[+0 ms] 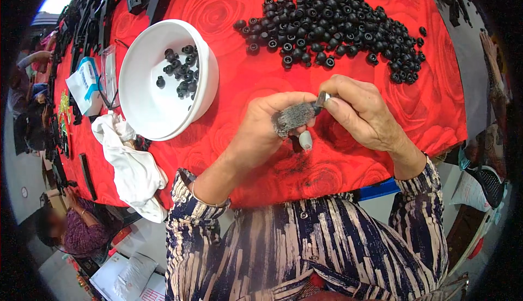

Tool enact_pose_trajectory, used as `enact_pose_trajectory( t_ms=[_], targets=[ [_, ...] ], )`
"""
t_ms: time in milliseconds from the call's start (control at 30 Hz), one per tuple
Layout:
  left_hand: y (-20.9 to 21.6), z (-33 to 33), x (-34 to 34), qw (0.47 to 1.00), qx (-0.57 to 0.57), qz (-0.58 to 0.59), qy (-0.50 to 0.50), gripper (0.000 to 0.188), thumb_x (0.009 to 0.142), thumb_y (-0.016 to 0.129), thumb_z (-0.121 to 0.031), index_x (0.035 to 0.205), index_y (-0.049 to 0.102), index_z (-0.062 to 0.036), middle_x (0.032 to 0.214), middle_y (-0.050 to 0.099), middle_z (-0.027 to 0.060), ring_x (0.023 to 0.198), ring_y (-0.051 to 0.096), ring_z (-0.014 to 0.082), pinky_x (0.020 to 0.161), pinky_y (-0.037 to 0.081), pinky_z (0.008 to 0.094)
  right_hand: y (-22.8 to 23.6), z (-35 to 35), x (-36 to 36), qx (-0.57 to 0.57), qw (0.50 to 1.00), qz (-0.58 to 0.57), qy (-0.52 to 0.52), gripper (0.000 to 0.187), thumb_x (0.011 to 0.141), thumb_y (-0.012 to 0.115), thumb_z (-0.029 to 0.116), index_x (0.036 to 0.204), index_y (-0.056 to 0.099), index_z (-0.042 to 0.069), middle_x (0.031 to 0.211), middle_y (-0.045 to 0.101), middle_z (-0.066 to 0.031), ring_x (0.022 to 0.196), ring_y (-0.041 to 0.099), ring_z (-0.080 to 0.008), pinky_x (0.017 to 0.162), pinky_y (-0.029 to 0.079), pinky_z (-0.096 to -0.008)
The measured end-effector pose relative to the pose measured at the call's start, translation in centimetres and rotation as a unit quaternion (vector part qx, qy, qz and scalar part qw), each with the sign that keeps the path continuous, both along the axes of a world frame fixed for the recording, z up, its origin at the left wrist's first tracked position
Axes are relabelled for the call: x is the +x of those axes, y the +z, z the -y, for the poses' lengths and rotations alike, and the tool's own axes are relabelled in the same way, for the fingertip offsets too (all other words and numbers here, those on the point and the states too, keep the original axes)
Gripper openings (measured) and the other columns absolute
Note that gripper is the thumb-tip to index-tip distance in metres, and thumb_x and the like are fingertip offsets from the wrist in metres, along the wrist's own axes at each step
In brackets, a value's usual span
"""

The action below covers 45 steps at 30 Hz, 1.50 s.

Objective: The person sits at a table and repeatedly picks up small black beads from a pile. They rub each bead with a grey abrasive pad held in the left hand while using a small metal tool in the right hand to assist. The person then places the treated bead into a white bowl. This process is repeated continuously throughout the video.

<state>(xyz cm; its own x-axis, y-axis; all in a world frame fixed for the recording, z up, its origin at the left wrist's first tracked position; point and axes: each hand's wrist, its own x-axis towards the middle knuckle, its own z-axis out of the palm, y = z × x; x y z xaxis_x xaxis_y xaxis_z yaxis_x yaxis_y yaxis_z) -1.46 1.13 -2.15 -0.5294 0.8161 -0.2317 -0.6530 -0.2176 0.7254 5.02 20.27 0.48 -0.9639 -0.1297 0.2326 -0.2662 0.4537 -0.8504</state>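
Note:
My left hand (253, 129) is closed near the table's front edge, pinching a small black part (317, 108) at its fingertips. One of its fingers wears a dusty grey sleeve (294, 118); a pale grey cover (305, 139) shows at another fingertip. My right hand (359, 110) grips a short metal blade (321, 99) with something white around it, its edge against the part. The fingers hide most of the part. Beyond my hands lies a heap of small round black parts (332, 23) with holes. Several similar parts (182, 72) sit in a white bowl (128, 83) to the left.
Dark shavings (297, 164) dot the red rose-patterned tablecloth (218, 6) below my hands. A white cloth (131, 170) hangs over the left front edge. Beside the bowl stands a blue-white packet (85, 85). Black strips (103, 12) pile up far left; another person (84, 227) sits lower left.

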Motion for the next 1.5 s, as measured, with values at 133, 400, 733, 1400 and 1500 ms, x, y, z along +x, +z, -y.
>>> enact_pose_trajectory(
  t_ms=[133,400,733,1400,1500],
  targets=[
    [0.5,0.2,0.1,1.0,-0.008,0.016,-0.011,0.03,0.086,0.058,-0.015,0.111,0.059,0.0002,0.087,0.061,0.0071,0.075,0.057,0.0111,0.061,0.048,0.0213,0.1,-0.2,-0.1,0.02,1.0,0.0,0.017,0.008,0.084,0.054,0.007,0.089,0.055,0.001,0.072,0.054,-0.0134,0.065,0.057,-0.0309,0.057,0.043,-0.0373],
    [-0.1,-0.1,-0.5,0.998,-0.024,0.024,0.048,0.026,0.086,0.057,-0.01,0.109,0.06,0.0013,0.09,0.062,0.0066,0.074,0.058,0.0107,0.063,0.049,0.0216,0.6,0.3,0.3,-0.012,0.998,-0.038,0.047,0.018,0.077,0.063,0.006,0.092,0.056,0.0,0.072,0.054,-0.012,0.06,0.055,-0.0262,0.052,0.043,-0.0338],
    [-0.2,0.1,0.5,0.985,0.055,0.162,-0.031,0.019,0.086,0.054,0.0,0.104,0.059,0.0023,0.092,0.064,0.0083,0.076,0.062,0.0126,0.065,0.051,0.0223,-0.1,1.0,0.7,0.115,0.97,-0.215,-0.025,0.04,0.06,0.071,0.007,0.098,0.058,0.0,0.066,0.05,-0.0079,0.055,0.052,-0.0235,0.047,0.04,-0.0343],
    [0.7,-0.7,1.1,0.902,-0.101,-0.382,0.174,0.026,0.077,0.064,0.003,0.102,0.066,-0.0014,0.088,0.064,0.0069,0.083,0.061,0.0144,0.07,0.049,0.0246,0.5,1.4,1.0,-0.058,0.993,-0.058,-0.08,0.013,0.076,0.067,0.004,0.088,0.061,0.002,0.062,0.053,-0.0039,0.051,0.048,-0.0098,0.047,0.037,-0.0254],
    [0.8,-0.8,1.2,0.866,-0.111,-0.451,0.187,0.027,0.073,0.067,0.003,0.099,0.066,-0.0014,0.091,0.064,0.0088,0.082,0.062,0.0171,0.07,0.048,0.0261,1.3,1.6,1.1,-0.128,0.984,0.058,-0.109,0.01,0.081,0.066,0.009,0.087,0.061,0.002,0.064,0.055,-0.0009,0.057,0.047,-0.0028,0.048,0.038,-0.0233]
  ],
)
